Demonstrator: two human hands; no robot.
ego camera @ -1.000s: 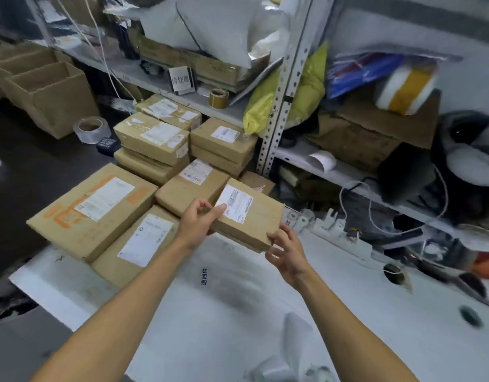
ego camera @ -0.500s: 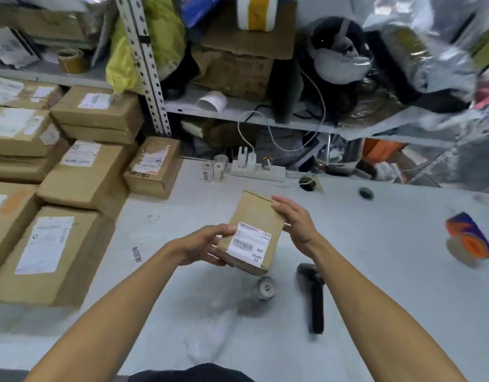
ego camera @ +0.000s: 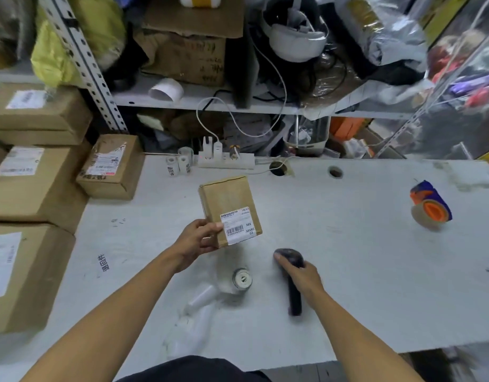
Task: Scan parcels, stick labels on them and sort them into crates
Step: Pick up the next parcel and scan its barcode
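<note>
While the left hand pinches the near corner of a small cardboard parcel and holds it tilted above the white worktable, its printed label with a barcode faces up toward the person. The right hand lies over a black handheld scanner resting on the table just right of the parcel, fingers curled round its handle and the forefinger stretched along the dark head. Between the two forearms sits a small roll of labels, with loose white backing strip trailing from it toward the table's near edge. Well off to the right a tape dispenser in orange and blue lies on the bare surface, apart from everything else. Along the left side, stacked brown boxes crowd the table, and one smaller box with a torn label stands just beside them near the back. At the rear edge a white power strip holds plugs, with two little paper rolls upright just left of it and two round cable holes to its right. Behind that, a metal shelf is packed with cardboard, a yellow bag, a white headset and tangled cables, all somewhat blurred. Nothing lies between the scanner and the parcel's label.
</note>
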